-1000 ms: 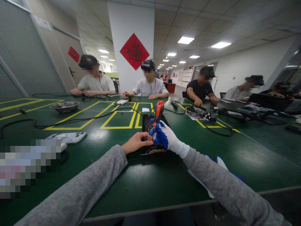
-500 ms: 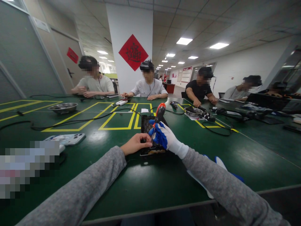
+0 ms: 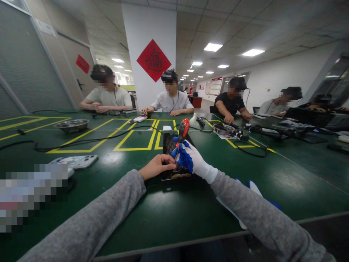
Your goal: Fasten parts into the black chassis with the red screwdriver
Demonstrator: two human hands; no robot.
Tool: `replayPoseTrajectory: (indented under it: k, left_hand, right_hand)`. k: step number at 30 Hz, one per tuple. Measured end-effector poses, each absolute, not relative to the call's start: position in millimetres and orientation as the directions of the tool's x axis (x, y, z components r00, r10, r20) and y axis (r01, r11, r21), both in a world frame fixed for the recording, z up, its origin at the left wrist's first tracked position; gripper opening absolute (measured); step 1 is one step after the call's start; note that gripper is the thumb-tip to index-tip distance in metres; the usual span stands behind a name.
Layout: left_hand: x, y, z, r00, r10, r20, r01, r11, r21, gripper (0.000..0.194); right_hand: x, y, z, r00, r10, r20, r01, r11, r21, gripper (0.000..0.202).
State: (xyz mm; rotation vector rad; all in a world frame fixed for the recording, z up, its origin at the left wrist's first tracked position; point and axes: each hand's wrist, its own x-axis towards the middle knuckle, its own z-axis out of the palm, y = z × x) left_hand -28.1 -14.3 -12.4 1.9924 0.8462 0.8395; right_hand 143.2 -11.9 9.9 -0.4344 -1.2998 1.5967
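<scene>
A screwdriver (image 3: 184, 128) with a red and black handle stands nearly upright in my right hand (image 3: 192, 160), which wears a white and blue glove. Its shaft points down at a dark, flat, boxy device (image 3: 176, 177) lying on the table. My left hand (image 3: 158, 166) is bare, its thumb and fingers pinched close to the lower end of the shaft. What sits between those fingertips, if anything, is too small to tell. Both hands cover much of the device.
Another white and blue glove (image 3: 255, 187) lies partly under my right forearm. A phone (image 3: 79, 162) and a metal bowl (image 3: 72, 125) are on the left. Black cables (image 3: 109, 136) cross the green table (image 3: 163, 214). Several people sit opposite; another bowl (image 3: 224, 128) stands before one.
The screwdriver handle has turned slightly, showing more red on its side. Both hands stay in almost the same place over the device.
</scene>
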Motion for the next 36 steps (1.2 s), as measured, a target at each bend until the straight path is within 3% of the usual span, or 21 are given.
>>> replayPoseTrajectory:
  k: [8, 14, 22, 30, 36]
  left_hand:
    - [-33, -12, -10, 0.658, 0.691, 0.298, 0.266, -0.584, 0.766, 0.030]
    - [-32, -13, -10, 0.636, 0.726, 0.261, 0.228, -0.501, 0.835, 0.030]
    - [-29, -17, -9, 0.595, 0.752, 0.282, 0.281, -0.524, 0.804, 0.031]
    - [-35, -34, 0, 0.554, 0.648, 0.522, 0.516, -0.760, 0.396, 0.042]
    - [-37, -37, -4, 0.660, 0.466, 0.590, 0.443, -0.875, 0.196, 0.055]
  right_hand:
    - [142, -11, 10, -0.477, 0.832, 0.283, -0.434, 0.057, -0.899, 0.041]
    - [143, -10, 8, -0.428, 0.851, 0.304, -0.454, 0.089, -0.887, 0.040]
    - [143, -12, 10, -0.437, 0.850, 0.294, -0.474, 0.060, -0.879, 0.044]
    - [144, -14, 12, -0.451, 0.851, 0.270, -0.456, 0.040, -0.889, 0.041]
    - [145, -11, 9, -0.457, 0.846, 0.275, -0.434, 0.057, -0.899, 0.041]
